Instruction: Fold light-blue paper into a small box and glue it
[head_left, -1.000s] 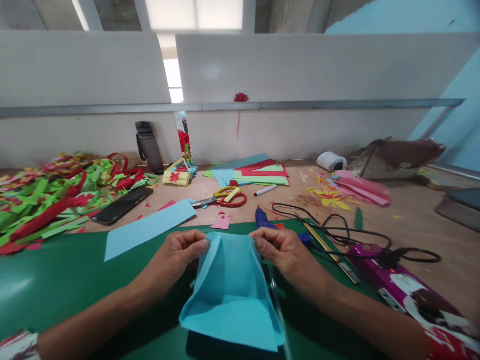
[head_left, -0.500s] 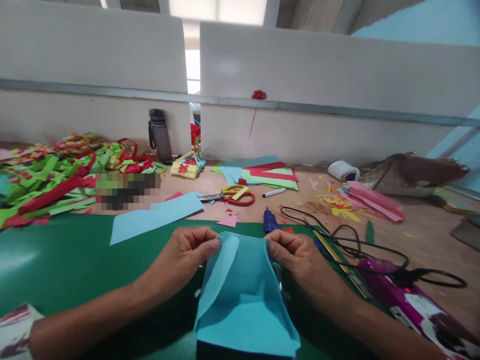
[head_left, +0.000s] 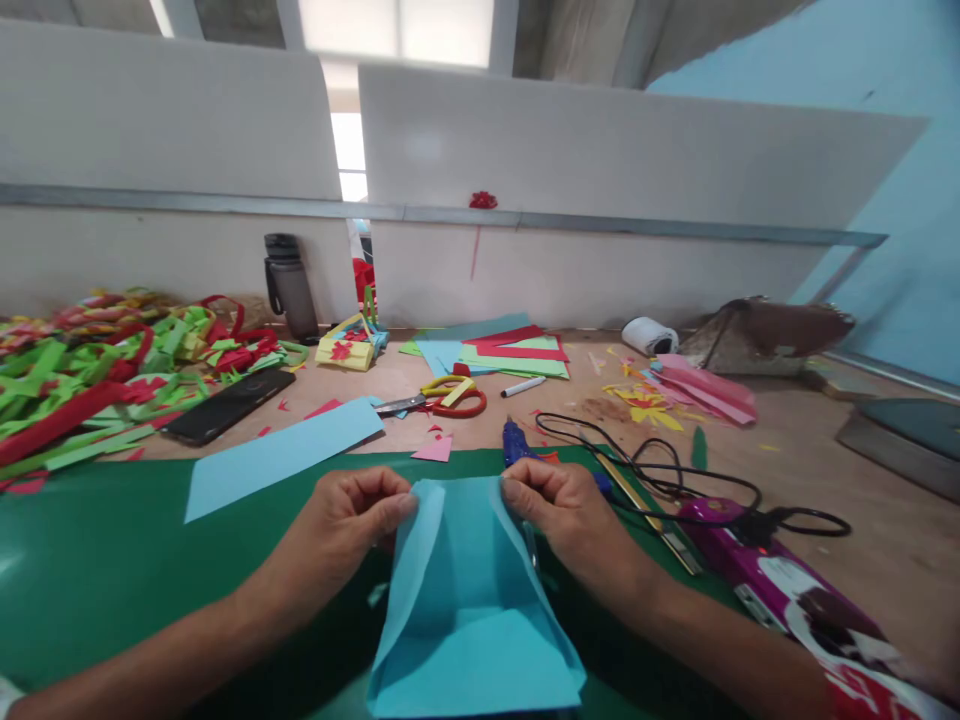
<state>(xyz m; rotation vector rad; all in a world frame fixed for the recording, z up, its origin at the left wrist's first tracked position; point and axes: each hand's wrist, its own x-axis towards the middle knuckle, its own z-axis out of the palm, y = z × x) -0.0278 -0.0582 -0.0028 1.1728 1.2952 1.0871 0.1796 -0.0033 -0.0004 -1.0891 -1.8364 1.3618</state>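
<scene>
A folded turquoise paper (head_left: 469, 590), shaped like an open bag or pocket, is held up in front of me, its wide part nearest to me. My left hand (head_left: 364, 510) pinches its far left corner between thumb and fingers. At the far right corner my right hand (head_left: 555, 500) has the same kind of pinch. Both long sides curl inward, and a crease crosses the paper lower down. Just beyond my right hand lies a blue glue gun (head_left: 516, 440), partly hidden by it. A light blue paper strip (head_left: 281, 455) rests beyond my left hand.
Scissors (head_left: 435, 398), a white marker (head_left: 523, 387) and coloured sheets (head_left: 517, 350) lie ahead. Green and red paper strips (head_left: 97, 400) heap at left beside a phone (head_left: 229, 405) and bottle (head_left: 292, 290). Right are a black cord (head_left: 652, 470) and a purple power strip (head_left: 780, 580).
The view has turned slightly right, so the table things sit farther left. Both hands keep their pinch on the paper, whose right side now folds inward more.
</scene>
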